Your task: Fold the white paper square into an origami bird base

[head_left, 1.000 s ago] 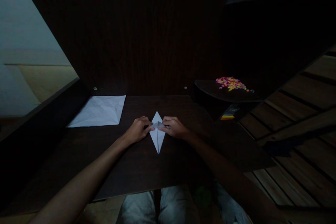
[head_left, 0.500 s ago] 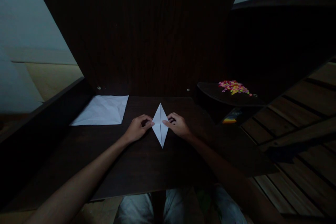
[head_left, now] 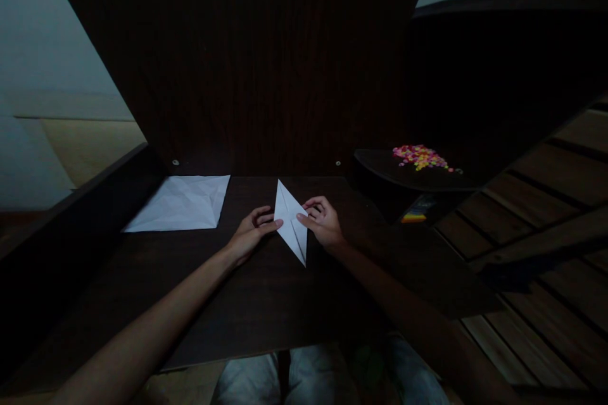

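Note:
A white paper folded into a narrow kite shape (head_left: 291, 221) lies on the dark wooden desk (head_left: 266, 291), its long axis slanted with the far tip toward the left. My left hand (head_left: 253, 233) pinches its left edge with thumb and forefinger. My right hand (head_left: 322, 221) pinches its right edge, the other fingers curled. Both forearms reach in from the bottom of the head view.
A creased white sheet (head_left: 183, 202) lies flat at the desk's back left. A dark back panel rises behind the desk. A lower shelf on the right carries a heap of small coloured pieces (head_left: 420, 157). Wooden slats run along the right side. My knees show below the desk edge.
The folded paper's top flap has been laid flat into a plain kite shape. It has since turned so that its near tip points right, and both hands shifted with it.

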A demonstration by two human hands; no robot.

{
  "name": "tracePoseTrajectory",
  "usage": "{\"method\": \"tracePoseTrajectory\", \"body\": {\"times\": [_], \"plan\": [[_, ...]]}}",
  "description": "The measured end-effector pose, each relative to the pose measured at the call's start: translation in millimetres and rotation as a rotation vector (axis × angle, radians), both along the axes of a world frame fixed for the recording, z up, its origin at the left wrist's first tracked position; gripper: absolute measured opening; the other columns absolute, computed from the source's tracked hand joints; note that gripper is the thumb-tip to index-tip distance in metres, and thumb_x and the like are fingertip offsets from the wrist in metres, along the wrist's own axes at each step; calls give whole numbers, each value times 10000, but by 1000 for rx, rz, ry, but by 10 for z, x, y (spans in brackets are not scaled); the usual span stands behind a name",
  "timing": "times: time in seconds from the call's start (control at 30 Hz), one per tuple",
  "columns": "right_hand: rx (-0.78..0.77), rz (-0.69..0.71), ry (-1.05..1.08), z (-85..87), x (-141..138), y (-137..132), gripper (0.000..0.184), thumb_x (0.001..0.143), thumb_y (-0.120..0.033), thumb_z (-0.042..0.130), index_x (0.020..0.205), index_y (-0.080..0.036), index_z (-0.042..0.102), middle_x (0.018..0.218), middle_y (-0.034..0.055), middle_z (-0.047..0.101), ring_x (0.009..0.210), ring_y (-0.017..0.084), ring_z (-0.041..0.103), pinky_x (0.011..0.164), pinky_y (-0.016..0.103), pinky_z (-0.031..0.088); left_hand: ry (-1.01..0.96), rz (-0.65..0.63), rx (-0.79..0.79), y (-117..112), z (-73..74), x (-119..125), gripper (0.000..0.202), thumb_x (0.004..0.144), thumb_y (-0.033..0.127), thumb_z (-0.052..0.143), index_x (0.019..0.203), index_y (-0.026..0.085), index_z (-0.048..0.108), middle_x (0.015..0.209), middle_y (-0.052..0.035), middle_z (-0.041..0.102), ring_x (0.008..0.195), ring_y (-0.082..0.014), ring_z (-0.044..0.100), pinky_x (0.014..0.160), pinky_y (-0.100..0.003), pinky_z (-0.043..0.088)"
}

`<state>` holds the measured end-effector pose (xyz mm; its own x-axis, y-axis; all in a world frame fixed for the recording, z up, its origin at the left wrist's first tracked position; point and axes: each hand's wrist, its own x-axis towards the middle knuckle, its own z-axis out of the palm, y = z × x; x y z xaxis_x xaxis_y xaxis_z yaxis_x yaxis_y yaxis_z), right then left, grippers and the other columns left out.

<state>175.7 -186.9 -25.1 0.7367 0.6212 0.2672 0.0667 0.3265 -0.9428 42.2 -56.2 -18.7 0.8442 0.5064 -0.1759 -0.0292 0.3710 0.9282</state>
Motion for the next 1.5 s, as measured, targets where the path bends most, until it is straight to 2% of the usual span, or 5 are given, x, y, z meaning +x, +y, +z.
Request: {"method": "tracePoseTrajectory", "body": {"times": [0.2, 0.43, 1.03, 1.3, 1.5], "plan": [[-59, 19, 99, 24, -27, -12, 536, 512, -220, 818, 906, -228, 455, 813, -31, 602, 688, 123, 604, 661, 270, 495, 10, -176, -14, -63, 49, -37, 420, 643, 267, 822, 988, 93, 658, 870, -106, 741, 787, -193, 700, 799, -319, 550], [-282, 110, 162, 61, -20, -52, 482, 526, -291, 814, 898, -188, 526, 615, -37, 640, 571, 143, 619, 574, 258, 466, 62, -131, 86, -24, 51, -48, 319, 610, 290, 821, 852, 112, 714, 841, -86, 749, 749, -171, 693, 720, -256, 529], [-251, 244, 186, 72, -86, -25, 534, 525, -311, 835, 931, -178, 514, 580, -51, 641, 492, 141, 634, 487, 262, 546, -21, 43, 341, -40, 129, -69, 447, 574, 380, 816, 897, 125, 642, 835, -66, 730, 724, -195, 678, 663, -282, 533], [-163, 189, 117, 70, -70, -21, 432, 582, -377, 810, 880, -183, 563, 705, -17, 635, 584, 138, 647, 475, 247, 554, -145, 196, 677, -56, 170, -132, 395, 710, 339, 735, 1039, 172, 594, 937, -55, 702, 864, -202, 675, 775, -303, 544], [-90, 79, -54, 71, -110, -28, 347, 590, -385, 799, 812, -186, 622, 786, 7, 632, 716, 157, 627, 532, 272, 584, -190, 358, 1106, -85, 113, -207, 375, 767, 276, 687, 1121, 206, 584, 1082, -71, 676, 957, -203, 659, 872, -301, 525]]}}
